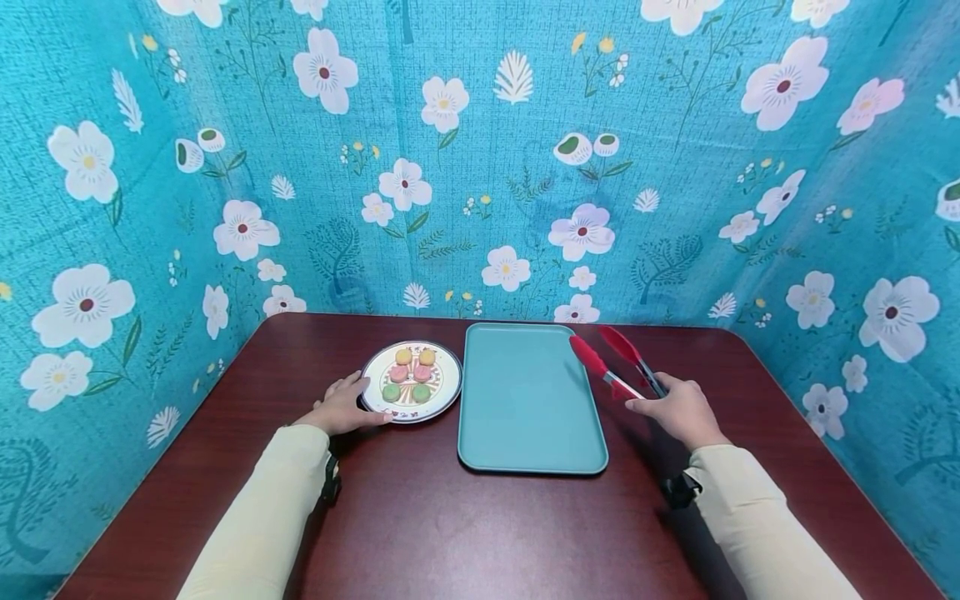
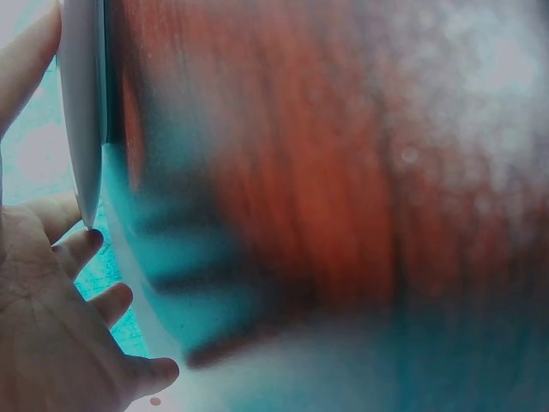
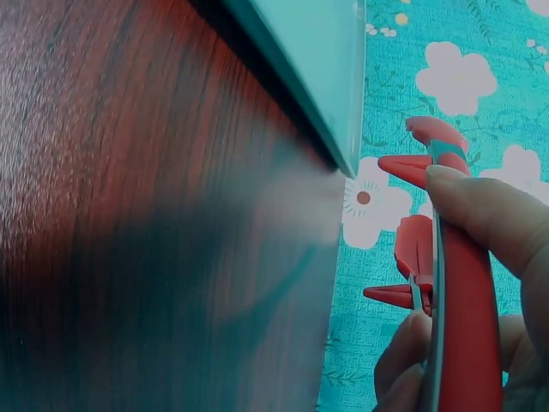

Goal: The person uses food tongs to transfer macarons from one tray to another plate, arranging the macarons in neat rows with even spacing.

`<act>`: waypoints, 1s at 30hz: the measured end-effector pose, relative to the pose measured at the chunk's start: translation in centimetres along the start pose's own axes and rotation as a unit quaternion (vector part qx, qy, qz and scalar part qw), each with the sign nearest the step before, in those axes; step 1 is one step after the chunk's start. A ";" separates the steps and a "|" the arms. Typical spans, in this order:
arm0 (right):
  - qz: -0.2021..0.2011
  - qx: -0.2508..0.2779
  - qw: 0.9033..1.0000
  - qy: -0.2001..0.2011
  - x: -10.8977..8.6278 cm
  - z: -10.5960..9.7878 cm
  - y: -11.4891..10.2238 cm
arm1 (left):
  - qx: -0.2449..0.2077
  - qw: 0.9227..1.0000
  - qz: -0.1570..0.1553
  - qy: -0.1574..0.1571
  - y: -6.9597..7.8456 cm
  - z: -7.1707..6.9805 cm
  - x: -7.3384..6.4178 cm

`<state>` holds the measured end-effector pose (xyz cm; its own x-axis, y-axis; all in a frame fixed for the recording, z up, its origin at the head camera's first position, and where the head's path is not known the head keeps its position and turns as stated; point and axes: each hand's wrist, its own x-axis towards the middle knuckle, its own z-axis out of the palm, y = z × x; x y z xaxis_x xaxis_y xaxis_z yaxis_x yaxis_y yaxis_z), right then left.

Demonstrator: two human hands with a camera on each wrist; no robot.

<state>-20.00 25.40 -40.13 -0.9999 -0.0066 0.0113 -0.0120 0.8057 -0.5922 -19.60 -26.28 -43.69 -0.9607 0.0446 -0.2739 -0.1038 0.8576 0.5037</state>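
Observation:
My left hand (image 1: pixel 341 408) grips the rim of a round white plate (image 1: pixel 450 379), its thumb along the near edge and fingers at the left edge. On the plate sit several macarons (image 1: pixel 411 375) in pairs: two yellow at the back, two pink in the middle, two green in front. The left wrist view shows the plate (image 2: pixel 79 112) edge-on between thumb and fingers. My right hand (image 1: pixel 678 411) holds metal tongs (image 1: pixel 588 356) with red tips, whose two arms stand spread apart over the tray's right edge. In the right wrist view, the thumb lies on the tongs' red handle (image 3: pixel 467 318).
A blue-green rectangular tray (image 1: pixel 525 408) lies between the hands, right beside the plate. Both stand on a dark reddish wooden table (image 1: pixel 495 533). A turquoise flowered curtain (image 1: pixel 480 183) closes off the back and both sides. Each wrist bears a dark strap-on device.

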 end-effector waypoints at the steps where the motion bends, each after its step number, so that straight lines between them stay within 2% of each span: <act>1: 0.002 0.001 1.000 0.002 0.0 0.0 0.1 | 0.000 1.000 0.000 0.000 0.0 0.0 0.0; 14: 0.011 -0.010 1.000 0.020 0.4 -0.3 1.1 | 0.000 1.000 0.001 0.000 0.0 0.1 -0.2; 30: 0.063 -0.010 0.998 0.023 0.7 -0.2 2.4 | 0.003 1.000 -0.001 0.000 -0.1 0.0 0.2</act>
<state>-20.77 27.44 -41.38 -0.9921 0.1227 -0.0258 0.1151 0.8095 -0.5758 -19.81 -26.39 -43.80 -0.9607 0.0435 -0.2742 -0.1035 0.8604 0.4989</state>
